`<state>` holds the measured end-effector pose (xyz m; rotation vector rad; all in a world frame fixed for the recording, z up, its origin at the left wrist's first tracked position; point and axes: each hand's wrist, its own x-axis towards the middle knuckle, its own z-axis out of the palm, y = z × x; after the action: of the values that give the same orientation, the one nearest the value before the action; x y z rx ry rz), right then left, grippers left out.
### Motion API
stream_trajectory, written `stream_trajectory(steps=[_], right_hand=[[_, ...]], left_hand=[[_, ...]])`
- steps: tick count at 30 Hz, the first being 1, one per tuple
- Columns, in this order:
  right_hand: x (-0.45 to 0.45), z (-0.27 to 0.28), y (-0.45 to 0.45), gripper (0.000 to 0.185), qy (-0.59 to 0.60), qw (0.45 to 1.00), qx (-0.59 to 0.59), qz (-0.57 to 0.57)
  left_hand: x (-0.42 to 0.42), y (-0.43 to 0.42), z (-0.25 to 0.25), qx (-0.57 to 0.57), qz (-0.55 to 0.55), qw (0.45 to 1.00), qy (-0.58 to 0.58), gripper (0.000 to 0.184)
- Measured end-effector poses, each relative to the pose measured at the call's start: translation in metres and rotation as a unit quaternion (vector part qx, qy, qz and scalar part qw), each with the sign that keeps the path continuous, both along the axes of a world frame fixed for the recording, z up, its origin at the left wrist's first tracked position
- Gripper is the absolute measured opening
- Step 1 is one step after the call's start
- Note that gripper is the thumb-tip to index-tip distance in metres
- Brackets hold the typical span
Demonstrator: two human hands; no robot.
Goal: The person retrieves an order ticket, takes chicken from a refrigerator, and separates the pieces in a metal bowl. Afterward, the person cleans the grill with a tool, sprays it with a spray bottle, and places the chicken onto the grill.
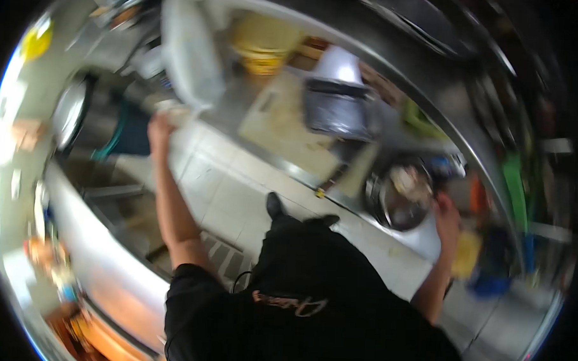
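My left hand is stretched out to the left, its fingers closed round a pale, crumpled-looking thing too blurred to name. It is near a dark bin with a teal rim. My right hand is at the right rim of a round metal bowl, fingers bent against it. Inside the bowl lies a pale lump, perhaps food. Left of the bowl a knife with a dark handle lies on a cutting board. A dark plastic-wrapped tray sits on the board.
A yellow tub stands at the back of the steel counter, beside a white plastic bag. A steel shelf edge curves above the counter. Tiled floor lies below, with a steel unit at the left.
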<state>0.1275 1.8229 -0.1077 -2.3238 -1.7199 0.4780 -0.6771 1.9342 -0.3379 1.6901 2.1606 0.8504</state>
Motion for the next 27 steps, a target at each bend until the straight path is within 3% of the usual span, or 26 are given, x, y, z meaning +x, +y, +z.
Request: stream_trajectory(steps=[1, 2, 3, 5, 6, 7, 8, 9, 11, 12, 13, 15, 18, 20, 21, 22, 24, 27], right_hand=[[0.018, -0.014, -0.004, 0.038, -0.038, 0.998, 0.034, 0.021], [0.015, -0.008, -0.003, 0.038, -0.042, 0.999, 0.010, 0.006], [0.020, -0.018, -0.008, 0.039, -0.029, 0.998, 0.046, -0.029], [0.028, -0.031, -0.015, 0.040, -0.079, 0.993, 0.007, -0.088], [0.031, -0.041, -0.019, 0.036, -0.036, 0.994, 0.014, -0.103], [0.029, -0.047, -0.023, 0.033, 0.009, 0.994, 0.016, -0.104], [0.025, -0.052, -0.022, 0.030, 0.055, 0.993, 0.021, -0.102], [0.024, -0.060, -0.021, 0.029, 0.028, 0.994, 0.051, -0.091], [0.019, -0.074, -0.024, 0.026, -0.026, 0.992, 0.103, -0.073], [0.017, -0.078, -0.026, 0.027, -0.031, 0.990, 0.098, -0.097], [0.018, -0.080, -0.023, 0.027, -0.035, 0.988, 0.096, -0.118], [0.036, -0.088, -0.019, 0.032, -0.041, 0.991, 0.090, -0.092], [0.035, -0.074, -0.013, 0.033, -0.073, 0.996, -0.001, -0.054], [0.032, -0.083, -0.014, 0.029, -0.132, 0.989, 0.031, -0.056], [0.044, -0.109, -0.014, 0.026, -0.107, 0.983, 0.136, -0.064], [0.039, -0.102, -0.017, 0.026, -0.122, 0.977, 0.159, -0.075], [0.045, -0.095, -0.010, 0.023, -0.092, 0.990, 0.059, -0.093], [0.060, -0.111, -0.006, 0.025, -0.069, 0.992, 0.061, -0.084]], left_hand=[[-0.013, 0.032, 0.008, -0.013, 0.029, 0.985, -0.170, 0.037], [0.028, 0.053, 0.055, 0.027, 0.066, 0.950, -0.303, 0.038], [0.011, 0.078, 0.030, 0.047, 0.040, 0.935, -0.348, 0.043], [-0.012, 0.101, 0.010, -0.114, -0.015, 0.955, -0.274, 0.052], [-0.012, 0.095, -0.001, -0.084, -0.030, 0.993, -0.074, 0.057], [-0.007, 0.085, -0.003, -0.114, -0.045, 0.987, 0.106, 0.056], [-0.072, 0.103, -0.092, -0.201, -0.125, 0.915, 0.327, 0.048], [0.006, 0.064, -0.018, -0.226, -0.103, 0.937, 0.246, 0.045], [0.042, 0.029, -0.045, -0.241, -0.229, 0.930, 0.155, 0.039], [0.094, 0.007, -0.023, -0.351, -0.187, 0.916, -0.054, 0.032], [0.168, -0.008, 0.040, -0.455, -0.093, 0.823, -0.326, 0.030], [0.284, -0.033, 0.107, -0.392, -0.238, 0.826, -0.329, 0.029], [0.393, -0.048, 0.144, -0.319, -0.349, 0.824, -0.312, 0.027], [0.446, -0.052, 0.156, -0.260, -0.367, 0.838, -0.308, 0.026], [0.470, -0.051, 0.159, -0.238, -0.369, 0.849, -0.296, 0.027], [0.492, -0.049, 0.161, -0.216, -0.371, 0.857, -0.284, 0.028], [0.530, -0.040, 0.154, -0.144, -0.398, 0.873, -0.245, 0.030], [0.563, -0.030, 0.155, -0.085, -0.398, 0.899, -0.164, 0.036]])
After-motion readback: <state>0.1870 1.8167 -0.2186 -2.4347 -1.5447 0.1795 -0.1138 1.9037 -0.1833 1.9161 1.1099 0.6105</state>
